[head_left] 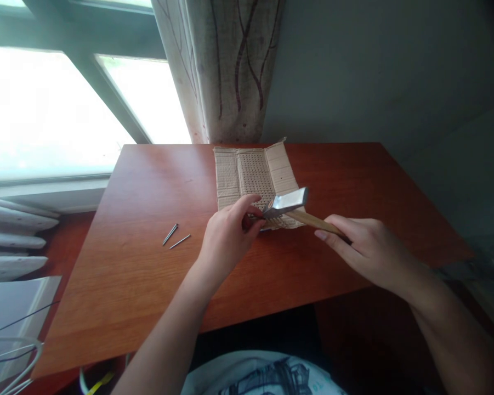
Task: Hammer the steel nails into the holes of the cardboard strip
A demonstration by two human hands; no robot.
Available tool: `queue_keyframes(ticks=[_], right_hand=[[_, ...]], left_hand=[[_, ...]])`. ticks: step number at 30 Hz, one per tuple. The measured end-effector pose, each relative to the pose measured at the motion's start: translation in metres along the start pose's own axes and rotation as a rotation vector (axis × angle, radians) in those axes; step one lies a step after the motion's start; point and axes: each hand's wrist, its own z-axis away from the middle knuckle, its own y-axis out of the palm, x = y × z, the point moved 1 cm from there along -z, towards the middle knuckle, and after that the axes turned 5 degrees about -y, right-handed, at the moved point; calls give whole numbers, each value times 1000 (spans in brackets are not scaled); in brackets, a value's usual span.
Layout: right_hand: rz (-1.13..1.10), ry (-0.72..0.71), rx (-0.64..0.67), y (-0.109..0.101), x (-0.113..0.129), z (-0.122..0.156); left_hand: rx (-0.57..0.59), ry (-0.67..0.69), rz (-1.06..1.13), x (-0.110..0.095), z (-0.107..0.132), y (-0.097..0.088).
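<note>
My right hand (368,247) is wrapped round the wooden handle of a hammer (290,203), whose metal head hangs just above the near edge of a flattened piece of cardboard (253,175) full of small holes. My left hand (230,233) rests at that same near edge, fingers pinched together under the hammer head; what they pinch is hidden. Two loose nails (176,237) lie on the wooden table (148,274) to the left of my left hand.
A patterned curtain (226,71) hangs behind the table's far edge, beside a bright window (66,109). White slats (12,236) and cables lie off the table's left side. A grey wall stands behind on the right.
</note>
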Motion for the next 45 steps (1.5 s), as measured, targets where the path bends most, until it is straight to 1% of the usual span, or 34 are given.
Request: queue_keyframes(ticks=[5, 11, 19, 26, 35, 37, 39, 42, 45], right_hand=[[4, -13, -17, 2, 0, 0], [47, -8, 0, 5, -1, -1], [-24, 4, -28, 1, 1, 1], [-42, 17, -33, 6, -4, 2], [-77, 15, -73, 7, -8, 3], [-102, 20, -111, 7, -11, 3], [-134, 42, -183, 7, -16, 2], [-238, 117, -343, 10, -23, 0], [-465, 166, -550, 18, -28, -5]], left_hand=[[-3, -1, 10, 2, 1, 1], [-11, -14, 7, 2, 0, 1], [8, -27, -14, 1, 0, 2], [16, -53, -64, 0, 0, 3], [-25, -45, -111, -1, 0, 4], [-35, -49, -122, -1, 1, 5], [-40, -47, -127, -1, 0, 5], [-36, -43, -112, -1, 0, 5], [-12, -45, -84, -1, 0, 3]])
